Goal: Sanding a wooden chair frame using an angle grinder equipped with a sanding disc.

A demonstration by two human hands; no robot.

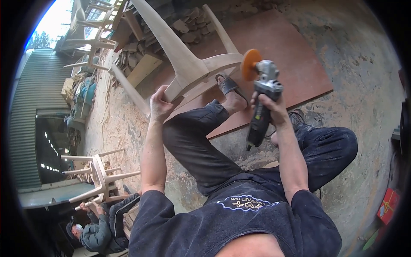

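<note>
I see my left hand (159,104) raised with the forearm near upright, fingers wrapped around the end of a pale wooden chair frame (188,68) — the grip is closed on the wood; the frame lies tilted, its legs fanning to the far left and far centre, resting against my left knee. My right hand (270,107) is up at similar height, fist closed around the body of an angle grinder (263,103); its orange disc (251,64) stands just beside the frame's near joint — touching or not, I cannot tell. One grinder, one disc, one frame in hand. I sit on a concrete floor with one sandalled foot (229,88) on a reddish board (278,51). Far left: a stack of chair frames (96,30), exact count unclear; near left: one more unfinished chair (96,175), held by another person (100,227) seated low. No containers with contents discernible; one red box (388,205) near right, contents hidden.
</note>
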